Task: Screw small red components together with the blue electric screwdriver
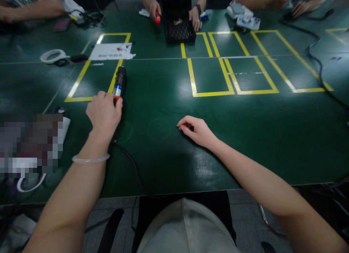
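My left hand (105, 109) is closed around a corded electric screwdriver (119, 80), a dark cylinder with a blue band and an orange ring. It lies along the green table (163, 151), its black end pointing away from me. From its near end a black cord (133, 162) runs over the table's front edge. The hand covers much of the tool's body. My right hand (199, 131) rests on the table to the right, fingers curled and thumb meeting the forefinger. Nothing shows in its grasp.
Yellow tape outlines (212, 94) mark the tabletop. A torn white sheet (110, 51) and a white tape roll (53, 56) lie at the far left. Across the table, people work around a black case (180, 31). A black cable (320, 67) snakes along the right.
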Tool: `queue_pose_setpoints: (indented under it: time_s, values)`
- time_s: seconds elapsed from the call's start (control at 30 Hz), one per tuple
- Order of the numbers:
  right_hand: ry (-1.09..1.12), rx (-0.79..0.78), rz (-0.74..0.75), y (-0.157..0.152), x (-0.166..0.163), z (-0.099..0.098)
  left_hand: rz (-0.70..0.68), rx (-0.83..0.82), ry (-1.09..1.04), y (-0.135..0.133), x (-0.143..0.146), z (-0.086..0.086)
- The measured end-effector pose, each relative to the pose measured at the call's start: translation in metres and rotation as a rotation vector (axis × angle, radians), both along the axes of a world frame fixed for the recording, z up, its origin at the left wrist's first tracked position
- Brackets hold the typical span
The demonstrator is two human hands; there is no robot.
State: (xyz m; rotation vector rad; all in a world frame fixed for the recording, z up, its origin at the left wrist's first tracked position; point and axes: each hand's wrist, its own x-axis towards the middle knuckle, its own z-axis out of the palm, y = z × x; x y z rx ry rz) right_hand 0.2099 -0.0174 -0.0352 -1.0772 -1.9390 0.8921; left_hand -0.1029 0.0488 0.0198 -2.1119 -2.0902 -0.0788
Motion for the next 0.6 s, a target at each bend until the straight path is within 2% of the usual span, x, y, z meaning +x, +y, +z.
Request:
queue_pose_setpoints:
  time_s: [0.07,0.13,0.23,0.37,0.47,0.6]
  values:
    - [-0.005,-0.006,-0.004,0.0,0.0,0.001,-0.063,0.049,-0.128,-0.001,0.004,-0.002]
    - [-0.005,-0.014,-0.005,-0.001,0.0,0.001,-0.155,0.028,-0.35,-0.004,0.014,-0.006]
    - [0.039,-0.059,0.001,-0.001,-0.001,0.001,-0.355,-0.198,-0.744,-0.013,0.039,-0.013]
    - [0.257,-0.255,0.089,-0.002,-0.005,0.0,-0.568,-0.552,-1.101,-0.032,0.071,-0.02]
    - [0.408,-0.399,0.186,-0.004,-0.007,0.001,-0.649,-0.72,-1.245,-0.044,0.083,-0.023]
    - [0.513,-0.515,0.229,-0.004,-0.009,0.002,-0.663,-0.788,-1.279,-0.05,0.086,-0.023]
